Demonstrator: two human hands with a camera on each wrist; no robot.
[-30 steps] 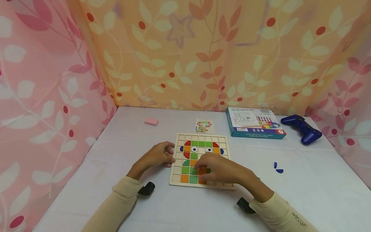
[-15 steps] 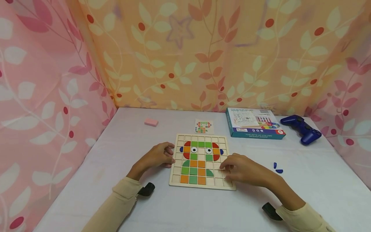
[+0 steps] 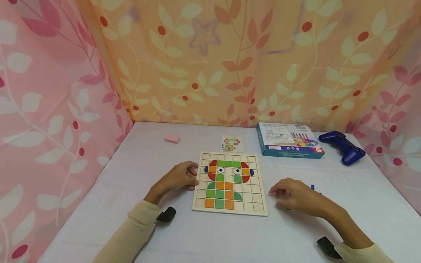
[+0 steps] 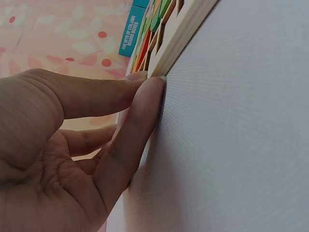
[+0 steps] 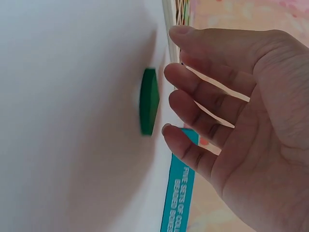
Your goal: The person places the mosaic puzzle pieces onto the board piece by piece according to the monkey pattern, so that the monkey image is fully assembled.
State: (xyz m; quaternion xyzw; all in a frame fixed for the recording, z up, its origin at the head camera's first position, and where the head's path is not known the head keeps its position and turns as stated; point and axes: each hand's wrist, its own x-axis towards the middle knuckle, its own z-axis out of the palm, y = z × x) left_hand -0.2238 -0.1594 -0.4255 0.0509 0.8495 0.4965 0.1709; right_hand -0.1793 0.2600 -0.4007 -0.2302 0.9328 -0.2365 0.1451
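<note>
A wooden grid board (image 3: 249,207) lies flat on the table, with red, orange, green and blue tiles set in it as a figure with two round eyes. My left hand (image 3: 181,176) is at the board's left side; in the left wrist view its thumb and finger pinch the board's edge. Right of the board, my right hand (image 3: 297,197) holds nothing, its fingers loosely bent and apart. Close beside these fingertips, in the right wrist view, a green curved-edge tile (image 5: 149,101) lies on the table. From the head, the hand mostly hides this tile.
A pattern card (image 3: 232,144) showing a similar figure lies behind the board. Farther back are a pink block (image 3: 172,138), a boxed bead set (image 3: 291,140) and a blue game controller (image 3: 342,147). Small blue pieces (image 3: 313,187) lie partly hidden behind the right hand.
My right hand has moved right, from over the lower middle of the board to the table beside it, uncovering the tiles. The left hand has stayed at the board's edge.
</note>
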